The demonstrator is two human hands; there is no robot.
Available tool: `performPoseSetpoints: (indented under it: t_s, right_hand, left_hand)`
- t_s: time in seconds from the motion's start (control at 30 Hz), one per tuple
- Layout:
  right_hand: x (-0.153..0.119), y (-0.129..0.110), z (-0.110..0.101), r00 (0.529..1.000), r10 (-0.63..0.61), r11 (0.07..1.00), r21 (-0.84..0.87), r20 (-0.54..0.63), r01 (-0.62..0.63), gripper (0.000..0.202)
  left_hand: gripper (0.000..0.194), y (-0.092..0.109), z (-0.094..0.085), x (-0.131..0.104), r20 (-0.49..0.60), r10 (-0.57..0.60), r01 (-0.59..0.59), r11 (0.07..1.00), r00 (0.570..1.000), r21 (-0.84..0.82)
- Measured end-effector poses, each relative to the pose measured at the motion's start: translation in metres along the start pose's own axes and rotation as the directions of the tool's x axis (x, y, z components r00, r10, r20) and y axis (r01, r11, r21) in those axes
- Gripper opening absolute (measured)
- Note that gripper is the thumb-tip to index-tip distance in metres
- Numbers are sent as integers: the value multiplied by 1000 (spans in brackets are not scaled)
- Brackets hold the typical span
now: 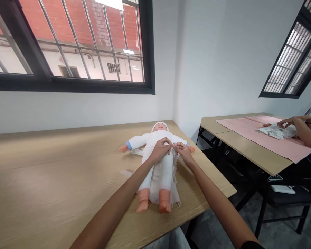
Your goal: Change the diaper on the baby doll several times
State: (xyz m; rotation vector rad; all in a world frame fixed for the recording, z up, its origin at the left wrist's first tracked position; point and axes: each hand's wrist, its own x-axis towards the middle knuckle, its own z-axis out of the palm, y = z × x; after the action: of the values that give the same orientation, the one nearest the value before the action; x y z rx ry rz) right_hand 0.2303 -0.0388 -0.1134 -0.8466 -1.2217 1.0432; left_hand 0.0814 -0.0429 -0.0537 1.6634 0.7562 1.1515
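A baby doll (160,167) lies on its back on the wooden table, feet toward me, arms spread wide. It wears a white suit with blue cuffs and a white cap (160,124). Thin whitish cloth (174,193) is spread beneath its body and legs. My left hand (162,148) is over the doll's waist, its fingertips pinched together. Close beside it, my right hand (182,150) is pinched too, at the doll's side on the right. The fingertips of both hands almost meet. Whatever lies between them is too small to make out.
The table (54,183) ends at a right-hand edge near the doll. Across a gap stands another table with a pink mat (264,138), where another person's hands (292,124) handle white cloth (278,131). A black chair (291,199) with a white object (283,189) stands below.
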Motion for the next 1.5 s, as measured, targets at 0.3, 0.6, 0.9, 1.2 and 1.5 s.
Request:
performPoseSetpoints:
  t_s: [0.3, 0.6, 0.9, 1.2, 1.5]
  right_hand:
    - [0, 0, 0, 1000, -6, 1000, -21, 6, 6, 41]
    - [1, 2, -2, 1000, -16, 998, -58, 0, 16, 42]
    - [0, -2, 1, 1000, -2, 1000, -30, -10, 2, 42]
    - [2, 1, -1, 1000, -1, 999, -40, -30, 0, 42]
    - [2, 2, -1, 1000, -6, 1000, -12, -14, 5, 40]
  left_hand:
    - [19, 3, 1, -1, 10, -4, 4, 1000, 1000, 20]
    - [20, -1, -1, 0, 27, -18, 18, 1000, 999, 15]
    - [18, -3, -1, 1, 23, -8, 8, 1000, 1000, 0]
    - [22, -7, -3, 3, 30, 28, -27, 1000, 999, -13]
    - [24, -4, -2, 1, 24, 33, -32, 999, 999, -30]
